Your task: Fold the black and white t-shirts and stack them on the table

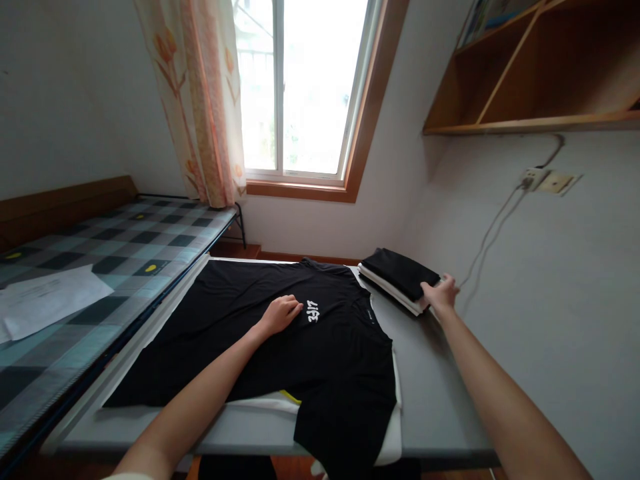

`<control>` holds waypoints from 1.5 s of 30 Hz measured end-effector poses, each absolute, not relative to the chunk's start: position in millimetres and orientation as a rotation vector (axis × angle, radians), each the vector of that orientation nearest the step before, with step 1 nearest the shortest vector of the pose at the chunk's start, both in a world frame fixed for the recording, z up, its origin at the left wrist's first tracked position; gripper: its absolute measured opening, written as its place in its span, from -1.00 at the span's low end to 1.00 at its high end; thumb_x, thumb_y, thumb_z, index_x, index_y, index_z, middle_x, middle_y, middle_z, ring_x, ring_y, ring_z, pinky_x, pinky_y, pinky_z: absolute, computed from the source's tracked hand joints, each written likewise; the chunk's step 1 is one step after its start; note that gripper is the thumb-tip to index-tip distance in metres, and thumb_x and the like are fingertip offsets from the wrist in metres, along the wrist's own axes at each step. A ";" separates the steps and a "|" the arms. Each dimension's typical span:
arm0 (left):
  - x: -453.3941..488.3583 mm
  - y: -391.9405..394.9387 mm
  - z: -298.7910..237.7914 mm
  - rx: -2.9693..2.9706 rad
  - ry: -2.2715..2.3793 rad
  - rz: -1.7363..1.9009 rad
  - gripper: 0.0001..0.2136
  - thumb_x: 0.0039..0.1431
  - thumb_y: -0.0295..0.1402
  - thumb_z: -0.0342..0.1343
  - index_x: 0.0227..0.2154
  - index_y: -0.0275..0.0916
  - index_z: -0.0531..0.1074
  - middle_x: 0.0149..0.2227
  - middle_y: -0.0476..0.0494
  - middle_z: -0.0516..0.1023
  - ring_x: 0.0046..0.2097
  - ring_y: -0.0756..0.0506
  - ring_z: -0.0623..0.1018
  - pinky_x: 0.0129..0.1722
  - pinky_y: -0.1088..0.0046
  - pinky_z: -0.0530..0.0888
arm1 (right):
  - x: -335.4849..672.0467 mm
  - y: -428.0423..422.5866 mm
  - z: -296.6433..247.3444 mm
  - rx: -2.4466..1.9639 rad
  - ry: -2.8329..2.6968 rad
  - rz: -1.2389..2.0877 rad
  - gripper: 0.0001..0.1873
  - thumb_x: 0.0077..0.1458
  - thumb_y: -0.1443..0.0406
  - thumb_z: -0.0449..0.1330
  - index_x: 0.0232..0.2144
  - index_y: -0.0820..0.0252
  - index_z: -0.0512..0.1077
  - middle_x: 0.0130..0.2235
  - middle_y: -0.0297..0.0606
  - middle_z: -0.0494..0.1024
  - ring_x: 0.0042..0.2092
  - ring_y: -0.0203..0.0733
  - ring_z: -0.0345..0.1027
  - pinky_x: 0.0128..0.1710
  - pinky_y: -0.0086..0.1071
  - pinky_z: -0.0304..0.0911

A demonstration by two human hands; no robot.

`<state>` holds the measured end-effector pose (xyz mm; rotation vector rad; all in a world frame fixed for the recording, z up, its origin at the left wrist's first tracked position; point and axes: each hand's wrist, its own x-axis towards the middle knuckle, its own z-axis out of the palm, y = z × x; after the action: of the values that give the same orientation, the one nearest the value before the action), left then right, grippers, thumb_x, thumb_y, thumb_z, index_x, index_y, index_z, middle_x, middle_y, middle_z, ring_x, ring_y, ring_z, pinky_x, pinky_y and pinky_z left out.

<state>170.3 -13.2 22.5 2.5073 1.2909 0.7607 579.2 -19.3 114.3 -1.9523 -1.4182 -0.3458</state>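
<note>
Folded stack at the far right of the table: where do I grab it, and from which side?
Take the folded stack by its near right corner, where the right hand rests. Come from the right side of the table, fingers under the bottom white layer, thumb on the black top piece. The layers lie loose, so pinching them together should keep them aligned.

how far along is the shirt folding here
Done: a folded stack, black on white, sits at the far corner of the table, right hand on its edge. In hand: a black t-shirt lies spread flat, unfolded, left hand on its chest. Left: that shirt, plus a white garment beneath it.
</note>
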 end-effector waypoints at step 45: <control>34.3 59.6 17.8 2.230 2.276 0.328 -0.46 0.32 -0.07 -0.22 0.27 -0.17 0.16 0.34 -0.20 0.11 0.34 -0.31 0.08 0.26 -0.11 0.03 | 431.3 47.6 19.2 -1.949 -2.253 -0.174 -0.33 0.28 -0.04 -0.16 0.27 0.18 0.19 0.34 -0.03 0.07 0.35 0.08 -0.13 0.29 -0.06 -0.22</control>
<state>34.3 59.6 17.8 2.2304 2.2761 0.3282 431.3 47.6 19.2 -1.9486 -2.2535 -0.1740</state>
